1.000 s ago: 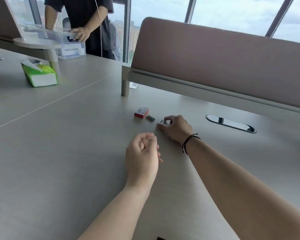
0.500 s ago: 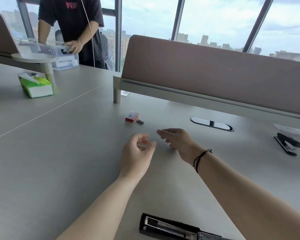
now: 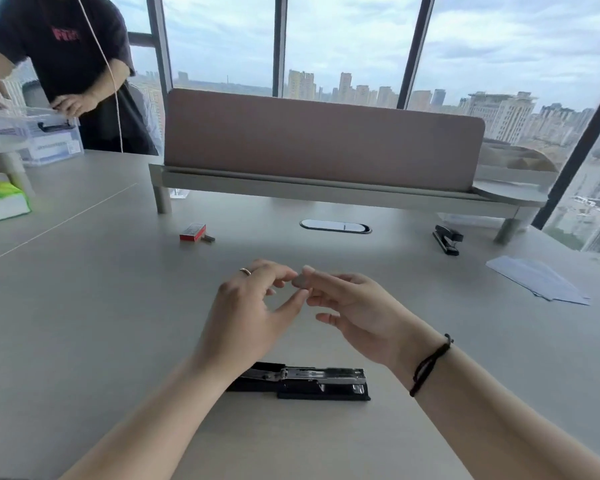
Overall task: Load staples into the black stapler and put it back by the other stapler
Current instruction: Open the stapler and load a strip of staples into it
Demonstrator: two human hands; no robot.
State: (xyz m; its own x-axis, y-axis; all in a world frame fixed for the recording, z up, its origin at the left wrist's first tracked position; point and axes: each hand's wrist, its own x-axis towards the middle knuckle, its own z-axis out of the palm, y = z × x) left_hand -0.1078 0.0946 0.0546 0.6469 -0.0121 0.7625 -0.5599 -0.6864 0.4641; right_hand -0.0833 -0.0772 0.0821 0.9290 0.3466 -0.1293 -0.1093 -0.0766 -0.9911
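The black stapler [image 3: 312,382] lies opened flat on the table near me, its metal staple channel facing up, partly under my left wrist. Above it my right hand [image 3: 357,308] pinches a small grey strip of staples [image 3: 299,281] between thumb and forefinger. My left hand [image 3: 253,306], with a ring, has its fingertips touching the same strip. The red staple box [image 3: 193,232] lies far left of centre with a loose staple strip [image 3: 208,238] beside it. The other black stapler [image 3: 447,239] sits at the far right, closed.
A brown desk divider [image 3: 319,147] on a raised shelf runs across the back. A cable port [image 3: 335,226] sits in the table. White papers [image 3: 541,280] lie at the right. A green tissue pack [image 3: 0,202] and another person with a clear box [image 3: 32,133] are at the left.
My right hand came back from beside the staple box holding a staple strip. Both hands met above the opened stapler, which came into view as my head tilted down.
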